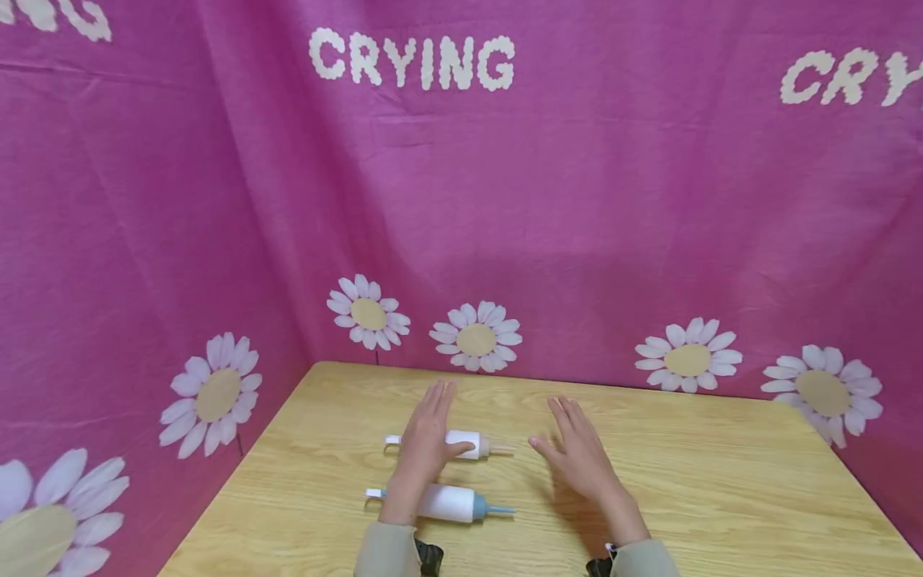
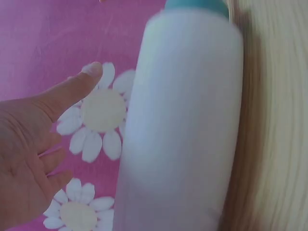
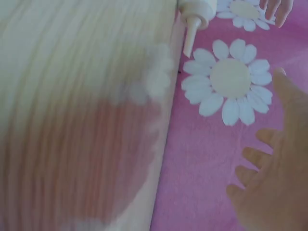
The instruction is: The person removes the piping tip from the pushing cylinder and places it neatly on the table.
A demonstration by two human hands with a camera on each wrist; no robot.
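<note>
Head view takes in both bare hands above a pale yellow wood-grain table (image 1: 721,465). Two white cylindrical squeeze bottles lie on their sides there, roughly parallel, with their nozzles pointing right. The farther one, a white bottle with a beige collar and slim beige nozzle (image 1: 461,437), is partly hidden by the left hand (image 1: 427,441). That hand's fingers are extended forward and its thumb is held out to the right across the bottle's body; it grasps nothing, though from this angle I cannot be sure whether it touches the bottle or hovers just over it. The nearer one, a white bottle with a teal collar and thin teal nozzle (image 1: 450,503), lies partly behind the left wrist; in the left wrist view its body fills the middle, well clear of the thumb.

The right hand (image 1: 579,461) is also released, fingers straight and thumb spread toward the left hand. It is nearest the beige nozzle's tip, with a gap between them, and its shadow falls on the wood.

Both forearms wear light beige sleeves (image 1: 389,550). Magenta cloth (image 1: 577,200) hangs behind and to the left, printed with white daisies (image 1: 476,340) and the word "CRYING" (image 1: 411,60).
</note>
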